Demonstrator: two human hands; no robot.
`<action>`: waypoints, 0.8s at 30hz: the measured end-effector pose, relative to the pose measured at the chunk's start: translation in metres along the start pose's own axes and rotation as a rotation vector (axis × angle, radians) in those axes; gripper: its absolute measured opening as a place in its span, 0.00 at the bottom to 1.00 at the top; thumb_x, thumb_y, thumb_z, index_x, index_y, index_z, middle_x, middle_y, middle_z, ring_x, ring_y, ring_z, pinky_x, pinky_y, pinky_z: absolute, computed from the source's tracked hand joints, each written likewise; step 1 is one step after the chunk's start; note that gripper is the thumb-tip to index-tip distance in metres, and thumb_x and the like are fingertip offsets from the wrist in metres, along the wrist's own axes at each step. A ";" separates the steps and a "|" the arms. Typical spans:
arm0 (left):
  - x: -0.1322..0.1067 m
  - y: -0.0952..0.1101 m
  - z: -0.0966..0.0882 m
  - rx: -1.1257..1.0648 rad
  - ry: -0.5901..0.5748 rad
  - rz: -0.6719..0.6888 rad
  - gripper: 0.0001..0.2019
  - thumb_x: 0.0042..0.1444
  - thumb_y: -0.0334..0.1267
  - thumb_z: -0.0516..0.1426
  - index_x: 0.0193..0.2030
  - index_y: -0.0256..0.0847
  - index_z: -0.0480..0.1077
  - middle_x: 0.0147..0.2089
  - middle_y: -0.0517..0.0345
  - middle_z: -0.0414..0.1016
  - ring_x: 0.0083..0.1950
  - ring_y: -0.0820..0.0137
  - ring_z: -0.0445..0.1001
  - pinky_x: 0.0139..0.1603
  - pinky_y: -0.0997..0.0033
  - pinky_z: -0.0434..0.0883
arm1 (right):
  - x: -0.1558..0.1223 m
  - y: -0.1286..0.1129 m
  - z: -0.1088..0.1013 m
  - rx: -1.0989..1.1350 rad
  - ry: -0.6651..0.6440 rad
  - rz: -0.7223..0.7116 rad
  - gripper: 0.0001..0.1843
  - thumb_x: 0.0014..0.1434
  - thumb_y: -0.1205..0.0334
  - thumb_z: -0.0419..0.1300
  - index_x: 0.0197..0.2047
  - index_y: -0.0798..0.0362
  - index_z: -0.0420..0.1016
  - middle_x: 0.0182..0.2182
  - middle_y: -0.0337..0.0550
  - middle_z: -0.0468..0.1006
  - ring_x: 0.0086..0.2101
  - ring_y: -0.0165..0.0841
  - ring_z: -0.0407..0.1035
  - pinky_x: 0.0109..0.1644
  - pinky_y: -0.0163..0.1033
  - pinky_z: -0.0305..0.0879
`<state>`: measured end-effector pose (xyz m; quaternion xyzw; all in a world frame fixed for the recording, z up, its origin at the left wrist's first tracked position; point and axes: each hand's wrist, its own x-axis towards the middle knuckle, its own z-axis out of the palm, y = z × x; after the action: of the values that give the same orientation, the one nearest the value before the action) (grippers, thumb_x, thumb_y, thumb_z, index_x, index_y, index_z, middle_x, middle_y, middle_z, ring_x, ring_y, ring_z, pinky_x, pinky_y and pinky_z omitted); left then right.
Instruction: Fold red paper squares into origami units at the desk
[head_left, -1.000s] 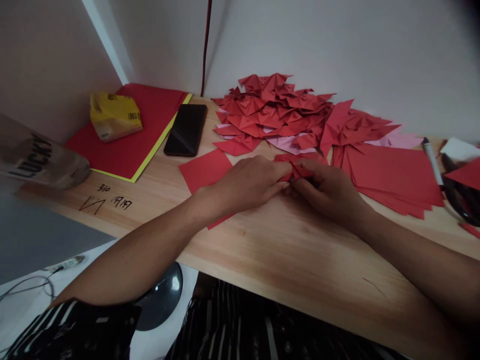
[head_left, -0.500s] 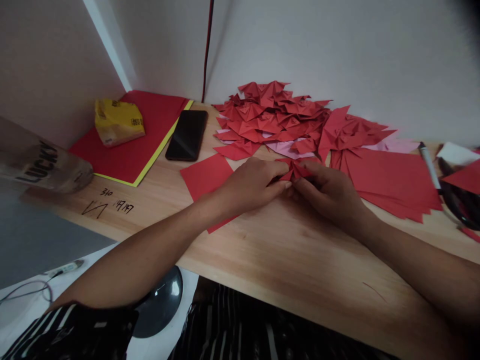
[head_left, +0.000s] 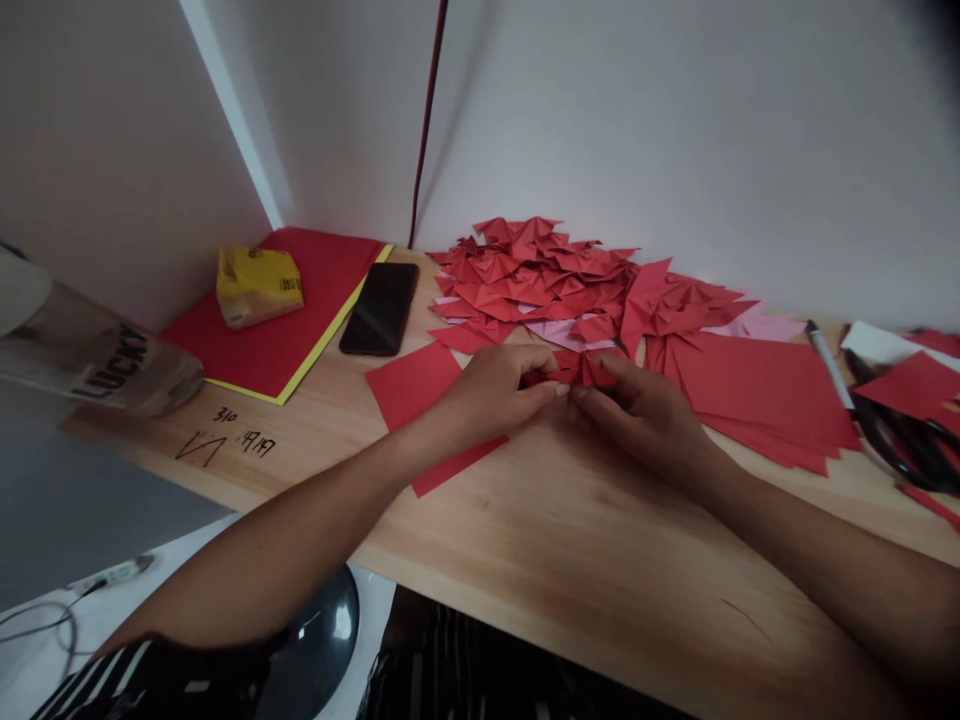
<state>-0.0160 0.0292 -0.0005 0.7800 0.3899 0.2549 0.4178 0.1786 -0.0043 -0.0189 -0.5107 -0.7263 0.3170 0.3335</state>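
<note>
A folded piece of red paper (head_left: 584, 369) is pinched between my two hands, just above the wooden table (head_left: 540, 540). My left hand (head_left: 504, 388) grips its left side between thumb and fingers. On the right side, my right hand (head_left: 637, 405) holds it the same way, and the fingers hide part of the folds. Under my left wrist lies a flat red paper sheet (head_left: 415, 378). Behind my hands rises a heap of folded red paper pieces (head_left: 517, 275), with some pink ones among them. To the right sits a fanned stack of flat red sheets (head_left: 765, 390).
At the left are a clear bottle (head_left: 142, 375), a yellow packet (head_left: 259, 287) on a red folder (head_left: 330, 290), and a black phone (head_left: 380, 309). A marker (head_left: 829, 362) and black-handled scissors (head_left: 892, 440) lie at the right. A wall closes the back.
The view has tilted up a little, so the table things appear lower. Both hands still hold the folded red paper; my left hand has shifted slightly left along it.
</note>
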 end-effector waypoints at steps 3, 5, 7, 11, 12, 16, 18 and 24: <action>0.000 -0.001 0.001 -0.104 -0.035 -0.038 0.05 0.57 0.35 0.55 0.31 0.38 0.68 0.26 0.62 0.71 0.27 0.75 0.70 0.29 0.75 0.66 | 0.000 -0.001 -0.001 -0.006 -0.003 0.002 0.05 0.59 0.65 0.56 0.30 0.50 0.68 0.23 0.36 0.73 0.23 0.30 0.66 0.26 0.35 0.61; 0.000 -0.003 0.001 -0.217 -0.060 -0.070 0.04 0.58 0.36 0.55 0.34 0.38 0.68 0.26 0.63 0.70 0.25 0.76 0.70 0.26 0.76 0.67 | 0.000 -0.001 -0.001 -0.006 0.009 0.012 0.05 0.59 0.65 0.56 0.30 0.50 0.68 0.23 0.36 0.73 0.23 0.30 0.65 0.26 0.35 0.60; 0.001 -0.005 0.001 -0.330 -0.071 -0.100 0.05 0.58 0.37 0.56 0.36 0.38 0.68 0.25 0.63 0.69 0.23 0.76 0.70 0.23 0.77 0.67 | 0.000 -0.003 -0.001 0.014 0.011 0.022 0.06 0.59 0.65 0.56 0.29 0.50 0.68 0.23 0.36 0.73 0.23 0.30 0.66 0.26 0.35 0.60; 0.003 -0.010 0.001 -0.414 -0.073 -0.096 0.06 0.57 0.38 0.58 0.35 0.36 0.68 0.24 0.63 0.69 0.22 0.78 0.69 0.22 0.79 0.67 | 0.001 -0.008 0.000 0.163 -0.028 0.041 0.04 0.60 0.62 0.57 0.33 0.51 0.70 0.24 0.37 0.75 0.24 0.31 0.68 0.26 0.35 0.63; 0.003 -0.010 0.001 -0.415 -0.068 -0.086 0.06 0.57 0.37 0.58 0.35 0.36 0.68 0.24 0.63 0.69 0.22 0.78 0.69 0.21 0.80 0.67 | 0.001 -0.009 0.000 0.176 -0.033 0.046 0.04 0.60 0.62 0.57 0.34 0.51 0.70 0.24 0.37 0.75 0.24 0.31 0.68 0.26 0.35 0.63; 0.004 -0.008 0.002 -0.421 -0.033 -0.101 0.04 0.56 0.34 0.58 0.35 0.35 0.69 0.23 0.65 0.68 0.21 0.79 0.69 0.21 0.82 0.66 | 0.002 -0.009 0.000 0.136 -0.030 0.055 0.05 0.59 0.65 0.56 0.30 0.51 0.69 0.23 0.37 0.73 0.24 0.29 0.66 0.26 0.34 0.61; 0.004 -0.007 0.002 -0.432 -0.034 -0.117 0.04 0.57 0.34 0.58 0.35 0.34 0.69 0.22 0.65 0.68 0.21 0.80 0.68 0.21 0.82 0.66 | 0.002 -0.008 0.000 0.125 -0.025 0.041 0.06 0.58 0.65 0.55 0.29 0.51 0.68 0.23 0.37 0.72 0.24 0.29 0.65 0.27 0.33 0.61; 0.006 -0.010 0.001 -0.490 -0.088 -0.132 0.03 0.60 0.32 0.56 0.37 0.35 0.68 0.22 0.64 0.69 0.21 0.78 0.70 0.22 0.81 0.68 | 0.002 -0.006 -0.001 0.155 -0.042 0.035 0.06 0.59 0.64 0.55 0.30 0.52 0.69 0.24 0.37 0.73 0.24 0.29 0.65 0.27 0.34 0.60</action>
<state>-0.0161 0.0369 -0.0092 0.6386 0.3480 0.2799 0.6267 0.1755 -0.0041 -0.0138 -0.4889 -0.6975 0.3889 0.3511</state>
